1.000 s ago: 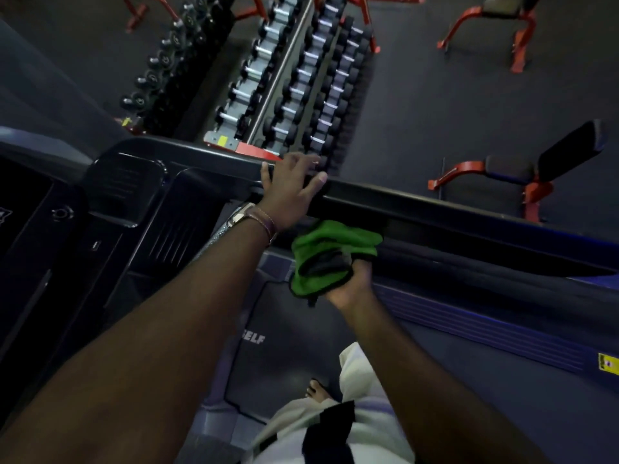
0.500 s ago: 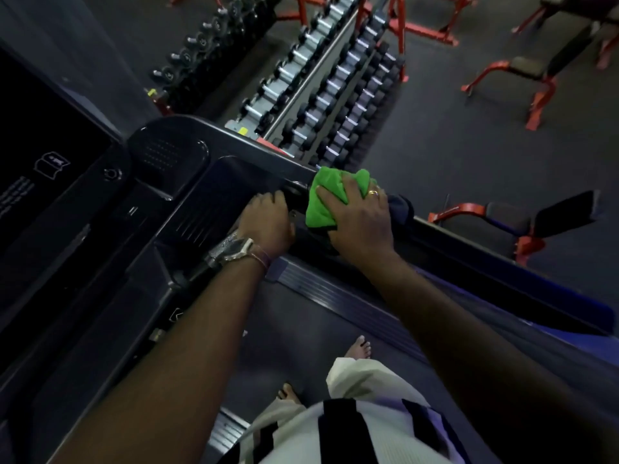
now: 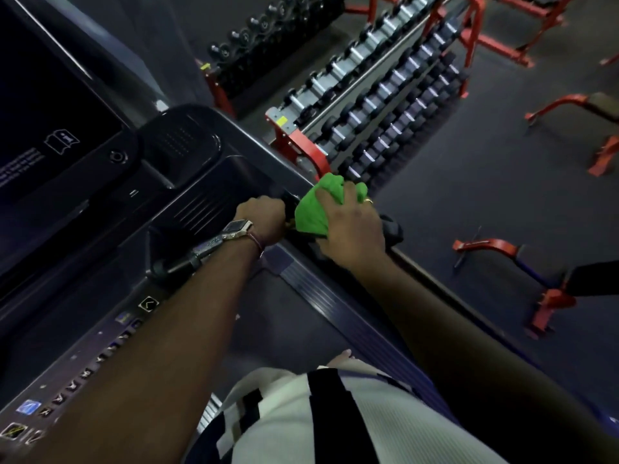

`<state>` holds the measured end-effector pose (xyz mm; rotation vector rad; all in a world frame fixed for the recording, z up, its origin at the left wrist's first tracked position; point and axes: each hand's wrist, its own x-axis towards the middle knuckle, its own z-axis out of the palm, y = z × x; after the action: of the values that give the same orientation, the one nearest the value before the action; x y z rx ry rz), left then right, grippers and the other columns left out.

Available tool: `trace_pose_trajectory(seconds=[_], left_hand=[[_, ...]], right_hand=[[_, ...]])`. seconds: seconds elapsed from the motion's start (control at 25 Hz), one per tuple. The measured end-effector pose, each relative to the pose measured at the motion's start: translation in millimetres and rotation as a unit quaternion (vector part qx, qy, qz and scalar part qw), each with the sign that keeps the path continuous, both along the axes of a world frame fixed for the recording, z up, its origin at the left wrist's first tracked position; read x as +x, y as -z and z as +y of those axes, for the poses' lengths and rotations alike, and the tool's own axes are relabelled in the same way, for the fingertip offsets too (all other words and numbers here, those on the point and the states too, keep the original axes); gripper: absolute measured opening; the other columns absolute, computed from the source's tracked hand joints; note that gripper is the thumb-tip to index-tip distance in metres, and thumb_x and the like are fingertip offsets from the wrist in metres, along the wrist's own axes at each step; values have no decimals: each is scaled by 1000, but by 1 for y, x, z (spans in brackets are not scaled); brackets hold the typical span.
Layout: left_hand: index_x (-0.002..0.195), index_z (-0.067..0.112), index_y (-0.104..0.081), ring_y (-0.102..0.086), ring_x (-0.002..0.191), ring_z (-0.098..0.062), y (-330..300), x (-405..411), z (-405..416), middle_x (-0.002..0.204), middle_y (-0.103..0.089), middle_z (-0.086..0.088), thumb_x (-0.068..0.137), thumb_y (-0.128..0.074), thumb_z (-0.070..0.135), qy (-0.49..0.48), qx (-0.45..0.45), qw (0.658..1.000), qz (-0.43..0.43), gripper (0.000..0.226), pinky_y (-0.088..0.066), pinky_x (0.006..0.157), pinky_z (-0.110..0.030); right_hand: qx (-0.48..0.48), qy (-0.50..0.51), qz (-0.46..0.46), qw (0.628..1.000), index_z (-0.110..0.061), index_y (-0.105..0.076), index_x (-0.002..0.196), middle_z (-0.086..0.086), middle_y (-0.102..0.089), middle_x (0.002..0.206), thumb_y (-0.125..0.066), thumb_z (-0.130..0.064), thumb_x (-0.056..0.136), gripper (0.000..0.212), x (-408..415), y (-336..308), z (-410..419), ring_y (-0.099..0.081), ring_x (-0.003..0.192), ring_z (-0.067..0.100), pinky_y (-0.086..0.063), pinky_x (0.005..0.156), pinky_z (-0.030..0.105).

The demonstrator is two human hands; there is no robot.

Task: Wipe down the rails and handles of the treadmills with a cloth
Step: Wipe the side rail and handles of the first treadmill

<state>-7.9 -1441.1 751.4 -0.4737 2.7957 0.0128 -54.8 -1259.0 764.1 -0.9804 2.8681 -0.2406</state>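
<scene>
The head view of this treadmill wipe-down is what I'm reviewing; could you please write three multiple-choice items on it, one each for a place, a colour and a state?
1. Where is the cloth?
A. on the treadmill's right side rail
B. on the console screen
C. on the floor

2. What colour is the cloth?
A. white
B. green
C. red

3. What is the left hand doing?
A. hanging free
B. pressing console buttons
C. gripping the treadmill beside the cloth

Answers:
1 A: the right hand bunches the cloth over the rail where it meets the console.
2 B: it is bright green against the dark machine.
3 C: its fingers curl over the edge just left of the cloth, a wristwatch on that wrist.
</scene>
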Motion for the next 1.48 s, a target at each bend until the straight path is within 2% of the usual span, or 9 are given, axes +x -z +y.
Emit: trace_pose_trajectory(seconds=[0.12, 0.28, 0.52, 0.72, 0.8, 0.92, 1.04, 1.32, 1.48], left_hand=[[108, 13, -64, -65, 100, -39, -1, 1, 1, 114, -66, -14, 90, -58, 47, -2, 3, 1000, -8, 39, -50, 74, -38], [109, 13, -62, -65, 98, -37, 0, -1, 4, 115, -64, -11, 90, -52, 62, -11, 2, 1000, -10, 53, -47, 70, -37], [112, 12, -60, -65, 98, -40, -2, -3, 6, 116, -64, -13, 92, -52, 56, -15, -1, 1000, -13, 49, -49, 72, -39], [113, 14, -60, -66, 99, -39, -7, -2, 10, 117, -64, -11, 90, -54, 60, -26, -6, 999, -20, 52, -50, 74, -40], [114, 12, -60, -65, 101, -39, -9, -3, 11, 119, -64, -12, 92, -54, 54, -27, -11, 999, -30, 48, -50, 75, -40], [115, 12, -59, -65, 101, -39, -11, -3, 11, 118, -64, -13, 92, -54, 51, -20, -10, 999, -28, 46, -50, 74, -40], [111, 12, -61, -66, 101, -38, -9, -3, 7, 115, -66, -14, 90, -57, 38, -37, 14, 999, -36, 34, -51, 76, -40], [116, 15, -60, -63, 105, -39, -13, 10, 7, 116, -65, -17, 80, -70, 31, -62, 20, 997, -29, 40, -52, 81, -41], [115, 15, -57, -63, 104, -37, -9, 11, 5, 116, -64, -14, 79, -73, 24, -59, 13, 998, -29, 40, -48, 74, -37]], right_hand=[[-84, -21, -115, 990, -30, -47, 136, 6, -49, 133, -77, -50, 72, 73, -41, 8, -22, -56, 94, 20, -50, 78, 35], [-196, 161, -535, 806, -12, -65, 125, 11, -72, 102, -56, -48, 97, 46, -94, 46, 10, -60, 63, 7, -49, 58, 18], [-159, -15, -361, 919, -23, -52, 131, -6, -62, 111, -79, -62, 66, 80, -82, 18, -8, -62, 86, 11, -56, 76, 30], [-235, 107, -595, 761, -32, -46, 144, 1, -69, 106, -69, -71, 75, 82, -92, 37, -1, -65, 88, 19, -55, 80, 30], [-170, 92, -511, 838, -32, -41, 145, 4, -63, 123, -69, -87, 53, 111, -91, 36, 13, -62, 99, 21, -53, 95, 40], [-25, -7, -101, 994, -23, -38, 140, 15, -48, 131, -71, -47, 80, 73, -39, 32, 8, -58, 97, 32, -51, 84, 44], [74, -131, -92, 984, -13, -45, 137, 29, -47, 128, -41, -8, 95, 43, 10, 33, -22, -59, 99, 55, -44, 89, 61], [196, -361, 299, 861, -3, -20, 156, 32, -14, 155, -40, -39, 100, 69, 14, 62, 16, -22, 133, 67, -22, 107, 70], [329, -332, 284, 837, -4, -12, 157, 27, -14, 159, -53, -17, 95, 75, 15, 90, 8, -18, 140, 57, -21, 113, 66]])
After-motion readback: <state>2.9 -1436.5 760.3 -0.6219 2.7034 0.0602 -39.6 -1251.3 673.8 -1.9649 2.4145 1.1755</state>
